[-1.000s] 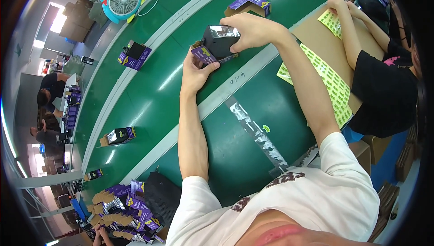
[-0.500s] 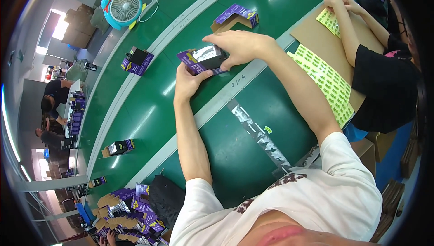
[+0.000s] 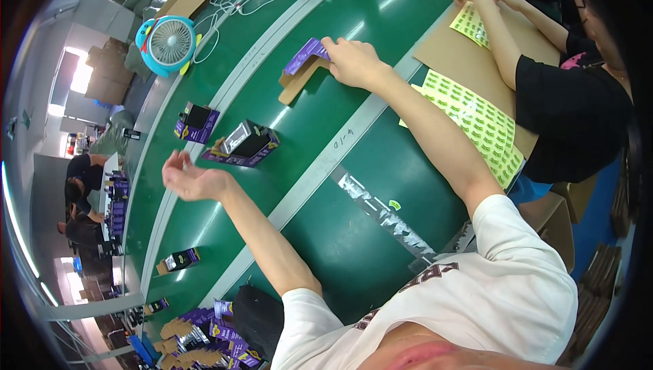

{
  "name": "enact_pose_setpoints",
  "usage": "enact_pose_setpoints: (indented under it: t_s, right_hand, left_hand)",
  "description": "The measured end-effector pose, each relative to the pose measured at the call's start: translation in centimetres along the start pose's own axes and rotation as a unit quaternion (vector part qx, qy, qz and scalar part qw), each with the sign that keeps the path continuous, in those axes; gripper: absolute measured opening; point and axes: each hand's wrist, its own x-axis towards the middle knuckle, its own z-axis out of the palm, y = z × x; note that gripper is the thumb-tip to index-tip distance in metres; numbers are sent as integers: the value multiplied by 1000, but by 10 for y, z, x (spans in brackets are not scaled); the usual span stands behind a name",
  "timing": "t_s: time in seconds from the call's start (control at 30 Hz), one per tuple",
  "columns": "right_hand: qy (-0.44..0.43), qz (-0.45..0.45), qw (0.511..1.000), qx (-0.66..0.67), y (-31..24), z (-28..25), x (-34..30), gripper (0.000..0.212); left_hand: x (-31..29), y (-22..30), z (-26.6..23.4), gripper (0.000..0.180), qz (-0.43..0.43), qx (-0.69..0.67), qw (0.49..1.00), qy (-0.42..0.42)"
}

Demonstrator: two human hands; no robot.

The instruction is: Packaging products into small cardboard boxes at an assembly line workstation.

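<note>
1. Head view, hands: two of the wearer's own. Right hand (image 3: 357, 64) grips the edge of a purple carton (image 3: 306, 60) above the green line (image 3: 326, 115); bare brown board shows on its inner side. Left hand (image 3: 196, 178) is empty, fingers loosely curled, just beside a filled carton (image 3: 253, 157).
2. Head view, counts: four cartons with black units on the line, two near the left hand, two farther down left; one fan (image 3: 170, 45); at least two label sheets (image 3: 476, 122); one loose label (image 3: 394, 205).
3. Head view, surroundings: white cables (image 3: 235, 8) by the fan; a co-worker's black sleeve (image 3: 561, 111) at right, beside cardboard (image 3: 442, 47). Right forearm covers part of the larger sheet's edge.
4. Head view, containers: the filled carton holds a black unit (image 3: 255, 137), glossy patch on one face; a heap of purple cartons (image 3: 218, 336) lies lower left.
</note>
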Motion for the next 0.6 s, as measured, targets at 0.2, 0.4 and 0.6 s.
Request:
enact_pose_setpoints:
  t_s: [0.2, 0.4, 0.6]
  right_hand:
    - [-33, 87, 913, 397, -3, -25, 8, 29]
    - [-144, 104, 715, 677, -32, 3, 3, 34]
    - [-19, 39, 820, 570, -78, 68, -33, 30]
  left_hand:
    - [-63, 27, 79, 30, 134, 67, 981, -123]
    - [-126, -21, 90, 68, 39, 124, 966, -225]
    - [-109, -39, 61, 70, -36, 150, 958, -241]
